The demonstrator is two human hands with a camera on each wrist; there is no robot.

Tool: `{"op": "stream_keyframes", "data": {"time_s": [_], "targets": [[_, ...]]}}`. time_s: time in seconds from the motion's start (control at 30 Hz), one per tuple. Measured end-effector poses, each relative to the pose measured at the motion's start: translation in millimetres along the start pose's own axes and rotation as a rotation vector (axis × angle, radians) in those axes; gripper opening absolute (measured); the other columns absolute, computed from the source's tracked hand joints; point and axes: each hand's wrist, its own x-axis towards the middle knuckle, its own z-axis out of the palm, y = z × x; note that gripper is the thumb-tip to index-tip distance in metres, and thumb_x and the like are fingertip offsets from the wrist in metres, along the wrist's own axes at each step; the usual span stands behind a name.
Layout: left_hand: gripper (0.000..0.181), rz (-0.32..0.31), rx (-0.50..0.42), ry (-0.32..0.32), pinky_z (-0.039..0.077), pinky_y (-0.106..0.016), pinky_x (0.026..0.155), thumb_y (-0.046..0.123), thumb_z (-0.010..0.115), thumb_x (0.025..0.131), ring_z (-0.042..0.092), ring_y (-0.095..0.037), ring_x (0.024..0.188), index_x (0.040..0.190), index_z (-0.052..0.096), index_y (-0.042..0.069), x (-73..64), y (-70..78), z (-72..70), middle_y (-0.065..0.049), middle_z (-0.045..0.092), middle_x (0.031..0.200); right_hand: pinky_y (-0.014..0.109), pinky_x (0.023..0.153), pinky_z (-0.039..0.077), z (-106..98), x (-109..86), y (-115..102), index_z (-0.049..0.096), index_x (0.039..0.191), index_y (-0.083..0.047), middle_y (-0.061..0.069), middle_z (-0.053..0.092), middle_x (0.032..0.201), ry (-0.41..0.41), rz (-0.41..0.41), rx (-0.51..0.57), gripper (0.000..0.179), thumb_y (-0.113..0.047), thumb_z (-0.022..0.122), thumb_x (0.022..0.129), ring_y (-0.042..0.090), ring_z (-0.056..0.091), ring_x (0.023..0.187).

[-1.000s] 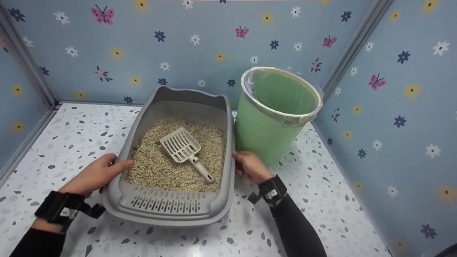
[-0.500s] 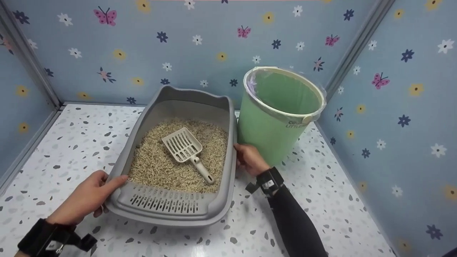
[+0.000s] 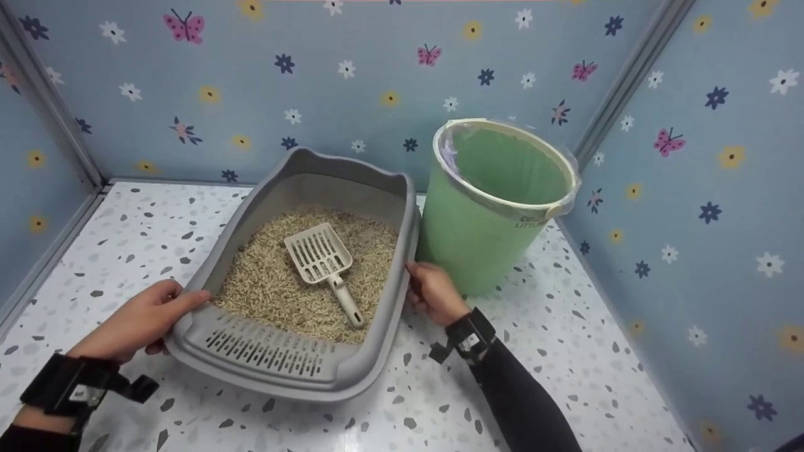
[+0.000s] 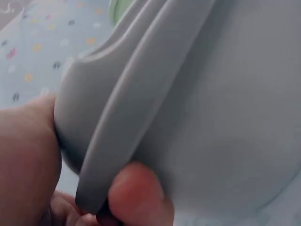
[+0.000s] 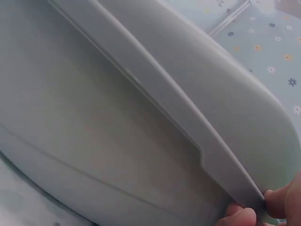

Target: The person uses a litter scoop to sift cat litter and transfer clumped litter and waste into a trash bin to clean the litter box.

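A person holds a grey litter tray [image 3: 339, 187] by its two sides on a speckled white surface [image 3: 433, 411]. The left hand [image 3: 141, 317] pinches the rim near the front left corner, thumb over the top and a fingertip pressed to the underside, as the left wrist view shows; the right hand [image 3: 436, 295] grips the right-hand edge, its thumb and fingers closed narrowly on the lip. Pale pellets [image 3: 267, 270] cover the tray's bottom, and a beige slotted scoop [image 3: 323, 260] lies on them, its handle slanting toward the front right. A lined green bin [image 3: 474, 251] stands just beside the tray's right side, before a flowered blue wall [image 3: 370, 69]
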Motion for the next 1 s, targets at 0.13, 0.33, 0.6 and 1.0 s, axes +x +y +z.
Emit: {"op": "stream_keyframes", "data": {"time_s": [0.13,0.33,0.6,1.0], "targets": [[0.047,0.007,0.006,0.008,0.043,-0.026,0.043,0.047,0.060,0.116,0.050,-0.010,0.050,0.114,0.052,0.001,9.6,-5.2,-20.5,-0.006,0.067,0.080,0.021,0.046,0.036,8,-10.0,5,0.057,0.099,-0.009,0.000,0.052,0.078,-0.042,-0.010,0.024,0.025,-0.026,0.054,0.117,0.010,0.049,0.059],[0.059,-0.060,0.016,0.044,0.048,-0.027,0.047,0.060,0.056,0.114,0.056,-0.013,0.056,0.115,0.052,0.000,1.1,-5.1,-23.2,-0.006,0.069,0.083,0.024,0.048,0.039,8,0.6,2,0.056,0.086,-0.012,0.001,0.057,0.071,-0.045,-0.019,0.011,0.033,-0.025,0.057,0.116,0.013,0.053,0.058],[0.065,-0.078,0.002,0.156,0.057,-0.034,0.048,0.063,0.054,0.113,0.062,-0.017,0.059,0.114,0.045,-0.002,-22.8,-0.5,0.8,-0.010,0.073,0.087,0.023,0.047,0.036,-5,35.4,-5,0.055,0.078,-0.014,-0.001,0.054,0.064,0.075,-0.082,-0.012,0.038,-0.026,0.058,0.114,0.011,0.051,0.053],[0.067,-0.047,0.015,0.106,0.054,-0.032,0.050,0.065,0.053,0.113,0.058,-0.015,0.059,0.119,0.047,-0.002,19.0,-16.7,-42.5,-0.010,0.070,0.090,0.022,0.050,0.040,1,-4.3,10,0.061,0.100,-0.011,0.000,0.063,0.082,-0.040,-0.064,0.058,0.026,-0.029,0.054,0.118,0.012,0.054,0.064]]}}
